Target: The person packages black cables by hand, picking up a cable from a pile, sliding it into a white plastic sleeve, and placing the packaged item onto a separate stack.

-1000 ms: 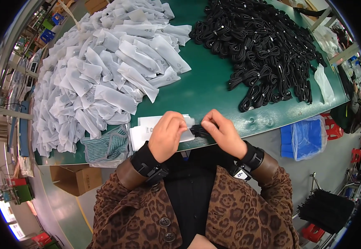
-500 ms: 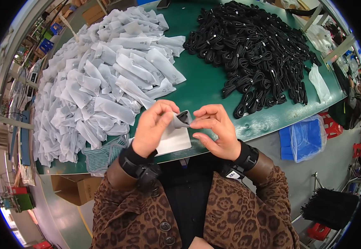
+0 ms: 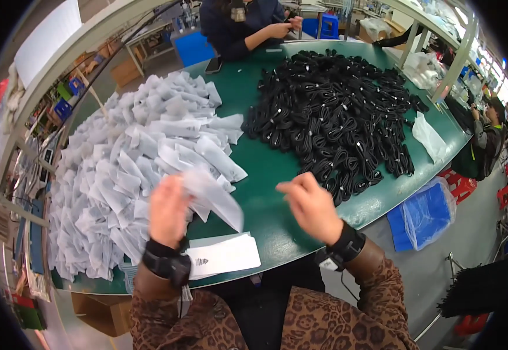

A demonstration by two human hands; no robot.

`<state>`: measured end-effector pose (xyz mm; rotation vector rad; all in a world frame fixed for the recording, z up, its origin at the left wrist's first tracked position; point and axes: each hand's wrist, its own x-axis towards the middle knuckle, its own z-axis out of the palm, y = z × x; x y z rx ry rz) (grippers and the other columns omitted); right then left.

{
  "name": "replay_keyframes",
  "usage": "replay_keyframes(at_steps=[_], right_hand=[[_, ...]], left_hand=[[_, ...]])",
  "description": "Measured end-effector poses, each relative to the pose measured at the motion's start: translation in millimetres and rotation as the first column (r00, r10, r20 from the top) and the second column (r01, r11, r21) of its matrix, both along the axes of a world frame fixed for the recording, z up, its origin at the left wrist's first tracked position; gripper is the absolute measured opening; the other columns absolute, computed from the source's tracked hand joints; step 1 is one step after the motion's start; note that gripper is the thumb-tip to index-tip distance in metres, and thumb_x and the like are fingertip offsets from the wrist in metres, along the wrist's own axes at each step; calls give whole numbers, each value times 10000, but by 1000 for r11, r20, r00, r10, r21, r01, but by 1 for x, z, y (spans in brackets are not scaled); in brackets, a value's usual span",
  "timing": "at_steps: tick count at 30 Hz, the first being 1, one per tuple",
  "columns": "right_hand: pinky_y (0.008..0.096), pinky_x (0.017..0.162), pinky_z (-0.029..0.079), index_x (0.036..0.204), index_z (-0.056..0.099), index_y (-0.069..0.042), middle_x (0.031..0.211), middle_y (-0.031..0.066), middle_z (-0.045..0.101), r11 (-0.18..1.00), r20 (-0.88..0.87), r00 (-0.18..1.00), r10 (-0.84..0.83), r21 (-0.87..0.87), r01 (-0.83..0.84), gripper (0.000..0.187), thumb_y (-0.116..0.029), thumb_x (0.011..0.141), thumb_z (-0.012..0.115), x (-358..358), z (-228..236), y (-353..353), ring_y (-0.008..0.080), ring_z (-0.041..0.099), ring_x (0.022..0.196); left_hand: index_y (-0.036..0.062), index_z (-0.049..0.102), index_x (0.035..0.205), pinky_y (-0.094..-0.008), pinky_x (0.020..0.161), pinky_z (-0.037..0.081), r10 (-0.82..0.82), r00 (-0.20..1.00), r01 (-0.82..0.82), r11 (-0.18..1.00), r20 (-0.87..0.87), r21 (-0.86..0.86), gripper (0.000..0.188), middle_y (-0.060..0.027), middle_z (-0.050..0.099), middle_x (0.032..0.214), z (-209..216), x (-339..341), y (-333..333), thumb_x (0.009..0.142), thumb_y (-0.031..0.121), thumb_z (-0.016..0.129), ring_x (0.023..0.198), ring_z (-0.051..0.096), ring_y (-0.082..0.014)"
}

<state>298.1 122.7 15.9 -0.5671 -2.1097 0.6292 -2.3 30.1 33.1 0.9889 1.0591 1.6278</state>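
Note:
My left hand [image 3: 169, 211], smeared by motion, grips the top end of a whitish translucent pouch [image 3: 220, 201] beside a big heap of similar filled pouches [image 3: 111, 169]. What lies inside that pouch cannot be made out. Over the green table, near the front of a pile of coiled black cables [image 3: 330, 128], my right hand [image 3: 313, 211] is raised with loosely bent fingers, somewhat apart and holding nothing. A stack of flat white pouches [image 3: 230, 255] with a small dark print lies at the table's front edge, between my forearms.
The green table [image 3: 277, 219] has a crumpled white bag [image 3: 429, 139] on its right and a phone [image 3: 214, 65] at the far edge. Across it stands another person [image 3: 239, 29]. A blue bin with a plastic liner [image 3: 422, 214] is beside the table, below right.
My left hand has carried the pouch leftward to the heap, away from my right hand, which has let go of its mouth. The view has tilted up, showing the person across the table.

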Motion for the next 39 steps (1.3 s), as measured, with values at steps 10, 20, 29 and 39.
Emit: replay_keyframes(at_steps=[10, 20, 29, 39], right_hand=[[450, 865, 435, 939, 581, -59, 974, 135, 586, 724, 257, 820, -511, 643, 249, 174, -46, 791, 671, 34, -42, 74, 341, 585, 874], [355, 757, 511, 1041, 521, -21, 925, 120, 637, 906, 206, 970, -131, -372, 201, 244, -111, 896, 696, 15, -52, -4, 242, 648, 872], [305, 789, 513, 1179, 551, -7, 934, 88, 635, 874, 39, 999, -35, -484, 49, 304, -65, 905, 669, 17, -66, -27, 169, 631, 881], [340, 734, 509, 1168, 631, -8, 953, 130, 629, 951, 67, 988, 142, -284, -117, 329, -1, 843, 684, 11, -56, -54, 292, 626, 830]], left_hand=[[5, 648, 1046, -359, 829, 504, -98, 563, 6, 993, -821, -114, 224, -112, 627, 1025, -34, 51, -53, 837, 44, 717, 939, 625, -259], [21, 634, 860, -406, 741, 487, -22, 285, 103, 995, -958, 8, 178, -128, 594, 903, -69, 88, -62, 786, 114, 766, 854, 595, -337], [6, 588, 804, -435, 694, 456, 20, 343, 4, 1000, -939, 23, 103, -170, 565, 796, -78, 90, -57, 829, 35, 683, 785, 575, -379], [-13, 604, 907, -281, 739, 481, -92, 695, -76, 977, -714, -199, 66, -96, 617, 866, -86, 82, -63, 910, 42, 640, 791, 597, -175]])
